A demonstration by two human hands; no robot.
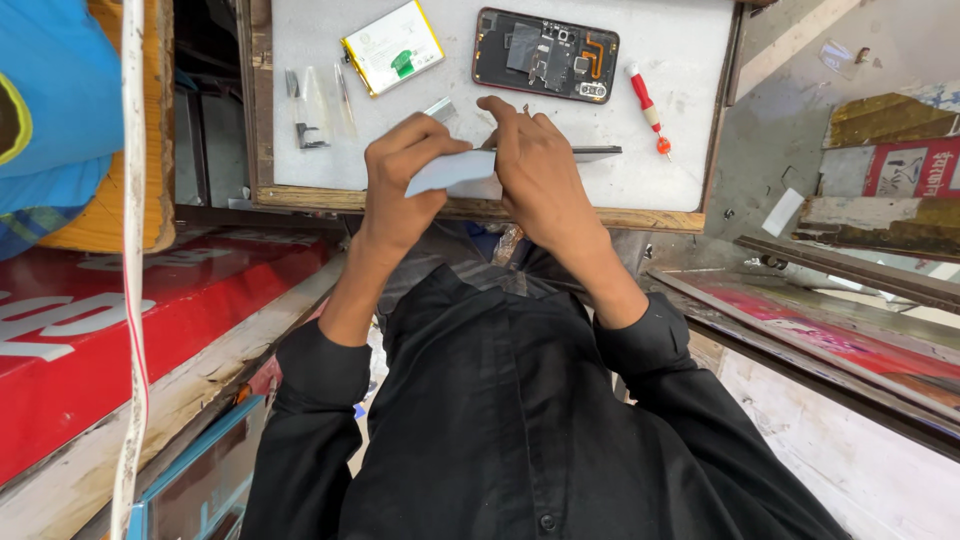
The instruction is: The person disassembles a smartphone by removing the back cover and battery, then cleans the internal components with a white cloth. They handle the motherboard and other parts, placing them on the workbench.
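Both hands (470, 170) pinch pale panel (450, 172)

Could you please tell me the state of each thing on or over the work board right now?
Phone: back off, insides exposed, lying flat.
Battery: out of the phone, flat on the board.
Screwdriver: lying untouched.
Panel: held over the board's edge by left hand and right hand.

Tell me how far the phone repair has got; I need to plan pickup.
Done: the phone lies opened, insides showing, its battery set beside it on the work board. In hand: the left hand and right hand hold a pale flat panel. Left: the phone is not closed up; the screwdriver lies unused.
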